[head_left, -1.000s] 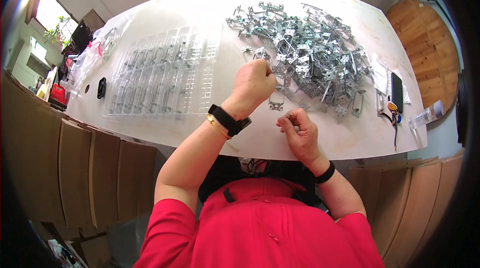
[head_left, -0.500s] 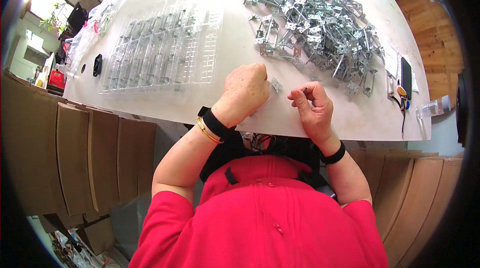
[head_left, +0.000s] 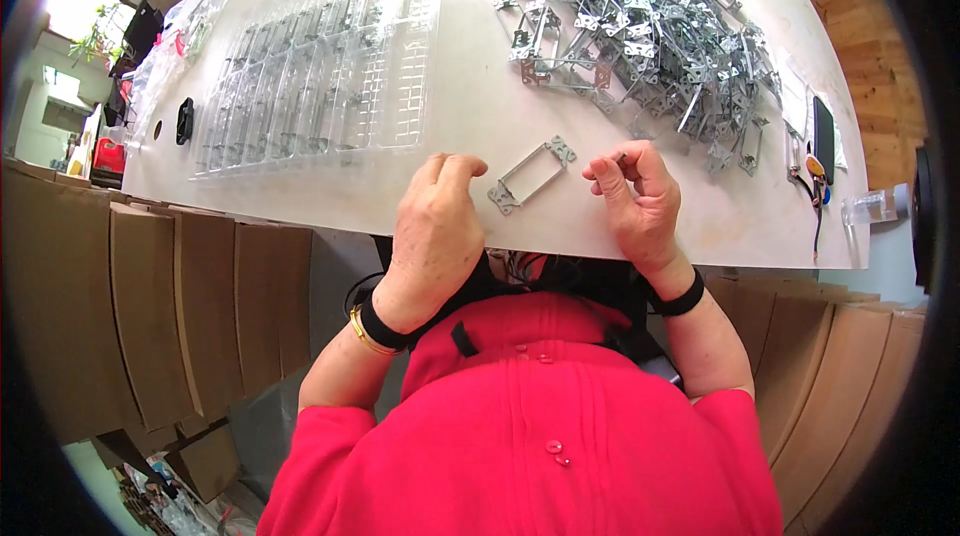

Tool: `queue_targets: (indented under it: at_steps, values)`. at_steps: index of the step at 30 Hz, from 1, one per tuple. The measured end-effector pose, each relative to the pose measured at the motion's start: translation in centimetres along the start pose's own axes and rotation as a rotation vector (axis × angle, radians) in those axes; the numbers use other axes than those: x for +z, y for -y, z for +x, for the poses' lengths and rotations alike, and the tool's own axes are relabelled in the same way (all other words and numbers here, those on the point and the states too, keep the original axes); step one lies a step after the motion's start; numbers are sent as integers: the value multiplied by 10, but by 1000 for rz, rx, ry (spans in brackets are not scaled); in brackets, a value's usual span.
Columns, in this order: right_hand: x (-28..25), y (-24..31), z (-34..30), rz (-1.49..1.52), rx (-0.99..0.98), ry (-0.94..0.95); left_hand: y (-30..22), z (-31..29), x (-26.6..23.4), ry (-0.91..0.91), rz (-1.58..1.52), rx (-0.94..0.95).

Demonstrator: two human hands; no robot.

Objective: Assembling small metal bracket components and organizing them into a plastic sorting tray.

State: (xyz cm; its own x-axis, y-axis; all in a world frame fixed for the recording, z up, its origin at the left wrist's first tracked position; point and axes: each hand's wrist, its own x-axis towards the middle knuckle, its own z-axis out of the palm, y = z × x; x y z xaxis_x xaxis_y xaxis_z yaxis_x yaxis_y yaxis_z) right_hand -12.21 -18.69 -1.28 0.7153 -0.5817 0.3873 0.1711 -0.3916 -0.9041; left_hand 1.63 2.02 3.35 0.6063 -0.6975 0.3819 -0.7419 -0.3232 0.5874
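A flat metal bracket, a narrow rectangular frame with punched end plates, lies slantwise on the white table between my hands. Left of it, my left hand is open, its fingers loosely bent and nothing seen in them; the thumb is mostly hidden. My right hand is closed in a pinch to the bracket's right, apart from it. A small dark thing shows at those fingertips, too small to name. Beyond the right hand rises a big tangled pile of similar metal brackets.
A clear plastic tray with rows of metal parts in its slots covers the left of the table. A black object lies beside it. At the right are a phone-like black slab and a clear cylinder. Cardboard boxes stand below.
My left hand has moved left and down off the bracket, uncovering it, and its fist has loosened. My right hand keeps its pinch, shifted slightly right and up.
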Motion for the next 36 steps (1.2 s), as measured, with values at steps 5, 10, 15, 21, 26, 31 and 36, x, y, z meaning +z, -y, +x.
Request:
queue_targets:
  at_steps: [5, 10, 15, 21, 26, 31, 36]
  values:
    - [-1, -1, -1, 11, 30, 7, -5, -13, 5, -13, -38, -22]
    - [-1, -1, 0, 15, 35, 7, -12, -17, 19, -13, 48, 141]
    - [-1, 2, 0, 3, 48, 10, -9, -18, 26, 32, 83, 167]
    - [-1, 3, 0, -16, 41, 10, -7, -21, 28, 68, 42, 141]
    - [-2, 0, -2, -8, 50, 1, -9, -21, 29, 54, 38, 232]
    - [-2, 3, 0, -23, 58, 12, -3, -19, 29, 70, -24, 270]
    - [-3, 2, -1, -4, 70, 16, -3, -15, 27, 69, -49, 250]
